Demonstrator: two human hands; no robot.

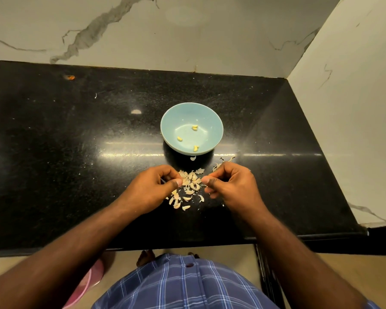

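Head view shows garlic peeling under way on the black speckled stone countertop [76,141]. At the near left, the left hand [156,188] is curled, its thumb tip pressed toward the forefinger at the edge of the pile of pale garlic cloves and papery skins [189,186]; whether it pinches a piece I cannot tell. Just beyond the pile stands the light blue round bowl [165,130], holding a few yellowish peeled cloves [195,127]. Right of the pile, the right hand [232,186] is curled likewise, its hold equally hidden. A clove seems to be getting picked out; the next move calls for stripping its skin and dropping it into the bowl.
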